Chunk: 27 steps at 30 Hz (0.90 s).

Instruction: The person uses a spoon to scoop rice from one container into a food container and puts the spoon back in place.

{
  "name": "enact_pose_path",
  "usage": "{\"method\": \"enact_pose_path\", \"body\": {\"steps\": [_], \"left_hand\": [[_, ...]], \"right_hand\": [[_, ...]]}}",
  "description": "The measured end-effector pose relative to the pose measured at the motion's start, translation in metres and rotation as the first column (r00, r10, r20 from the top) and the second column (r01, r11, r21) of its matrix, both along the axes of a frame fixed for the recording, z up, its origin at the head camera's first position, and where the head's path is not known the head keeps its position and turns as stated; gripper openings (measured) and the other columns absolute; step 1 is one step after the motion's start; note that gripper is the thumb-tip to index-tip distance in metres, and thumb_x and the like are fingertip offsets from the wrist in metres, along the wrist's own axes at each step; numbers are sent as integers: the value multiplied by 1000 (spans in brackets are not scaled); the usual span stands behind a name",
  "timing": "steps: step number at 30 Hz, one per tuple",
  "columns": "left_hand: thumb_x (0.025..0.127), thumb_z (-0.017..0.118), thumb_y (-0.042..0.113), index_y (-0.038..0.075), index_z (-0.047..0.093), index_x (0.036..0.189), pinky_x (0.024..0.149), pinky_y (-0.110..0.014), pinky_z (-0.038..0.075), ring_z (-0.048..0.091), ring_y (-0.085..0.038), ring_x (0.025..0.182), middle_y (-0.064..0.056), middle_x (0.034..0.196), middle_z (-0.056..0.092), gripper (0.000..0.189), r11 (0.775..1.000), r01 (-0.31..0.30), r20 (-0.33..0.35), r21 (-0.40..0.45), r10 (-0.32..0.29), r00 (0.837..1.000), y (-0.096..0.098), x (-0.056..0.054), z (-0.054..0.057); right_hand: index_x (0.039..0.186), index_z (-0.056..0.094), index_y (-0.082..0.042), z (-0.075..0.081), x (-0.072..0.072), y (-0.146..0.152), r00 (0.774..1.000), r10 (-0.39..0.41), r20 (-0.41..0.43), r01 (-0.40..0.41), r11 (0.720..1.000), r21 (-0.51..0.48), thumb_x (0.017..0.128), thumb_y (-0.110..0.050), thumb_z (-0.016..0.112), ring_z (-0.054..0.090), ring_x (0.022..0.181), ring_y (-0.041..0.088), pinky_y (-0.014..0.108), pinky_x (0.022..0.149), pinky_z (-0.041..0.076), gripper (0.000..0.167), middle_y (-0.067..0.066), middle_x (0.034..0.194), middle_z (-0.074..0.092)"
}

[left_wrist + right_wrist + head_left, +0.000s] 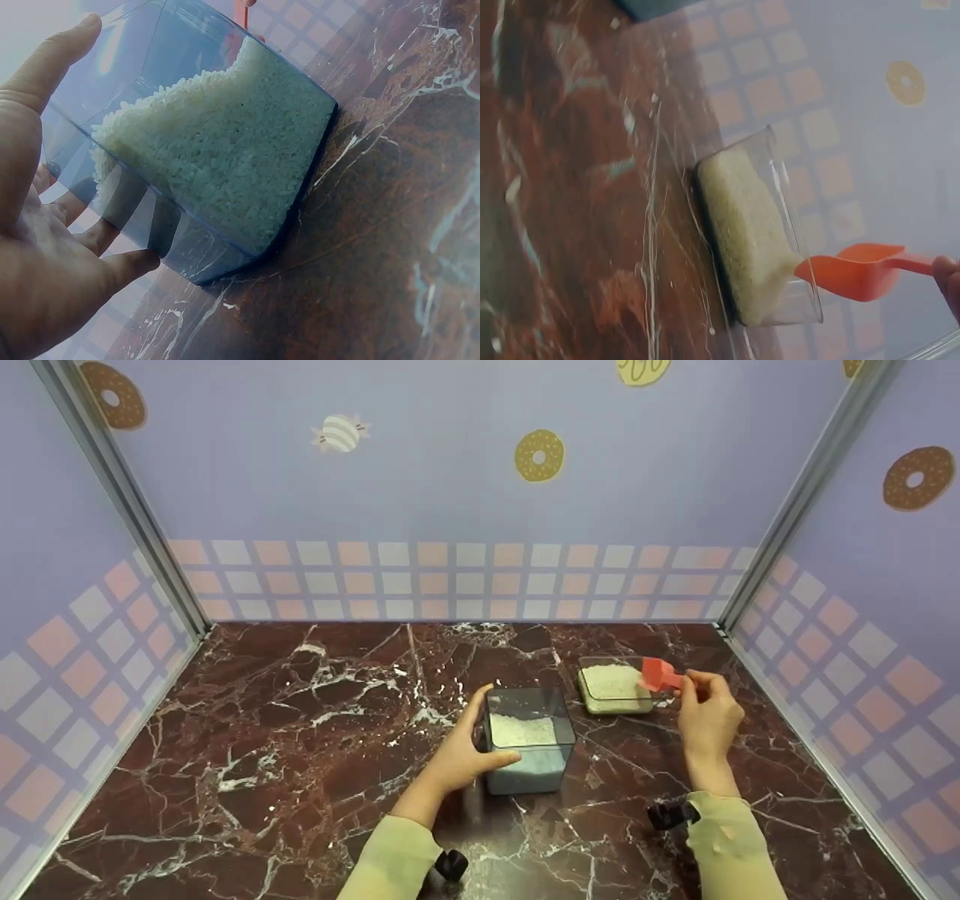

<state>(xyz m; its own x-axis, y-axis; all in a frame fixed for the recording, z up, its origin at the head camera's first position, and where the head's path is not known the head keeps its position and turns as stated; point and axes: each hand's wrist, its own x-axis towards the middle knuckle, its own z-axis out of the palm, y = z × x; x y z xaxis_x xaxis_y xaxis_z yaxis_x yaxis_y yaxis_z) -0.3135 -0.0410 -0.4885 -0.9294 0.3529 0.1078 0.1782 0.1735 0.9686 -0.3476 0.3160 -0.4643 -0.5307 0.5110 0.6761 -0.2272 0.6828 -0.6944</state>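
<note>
A tinted, see-through square container [528, 776] stands on the tabletop, partly filled with white rice [210, 142]. My left hand [466, 754] grips it from the left side, thumb at the front and the other fingers along the far side. In my right hand [709, 716] is the handle of a red scoop [859, 271], pinched between thumb and fingers. Its bowl is tilted over the right end of a low clear dish [772, 161]. Pale rice [742, 232] fills much of that dish, and a blurred stream of grains runs from the scoop's lip into it.
Dark red marbled tabletop [225, 720] lies under everything, with white specks scattered left of the container. Patterned panels [450, 495] close off the back and both sides. A black strap piece [451, 865] sits at each wrist.
</note>
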Motion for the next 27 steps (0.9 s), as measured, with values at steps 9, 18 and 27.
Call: {"method": "enact_pose_path", "body": {"steps": [9, 18, 27], "left_hand": [[79, 87, 31, 39, 18, 164, 122, -68, 24, 19, -45, 157, -17, 173, 11, 110, 1000, -11, -4, -19, 10, 1000, 0, 1, 0], [79, 88, 36, 40, 17, 163, 122, -69, 23, 18, -45, 157, -17, 173, 11, 111, 1000, -8, -10, -25, 7, 1000, 0, 1, 0], [78, 88, 37, 35, 17, 164, 122, -67, 25, 26, -42, 155, -15, 172, 20, 112, 1000, 1, -30, -22, -1, 1000, -1, 1, 1]], "right_hand": [[94, 74, 6, -1, 0, -5, 989, 68, -132, -29, 960, 280, 88, 4, 76, 69, 70, 39, 24, 66, 47, 7, 23, 85, 76], [96, 76, 6, 0, -4, 8, 997, 79, 7, -70, 911, -407, 92, -1, 73, 57, 57, -15, 6, 55, 46, 8, -1, 69, 74], [70, 76, -6, 18, 0, 18, 904, 393, -169, -218, 82, -973, 95, 1, 68, 67, 55, 9, 15, 54, 55, 27, 5, 64, 72]]}}
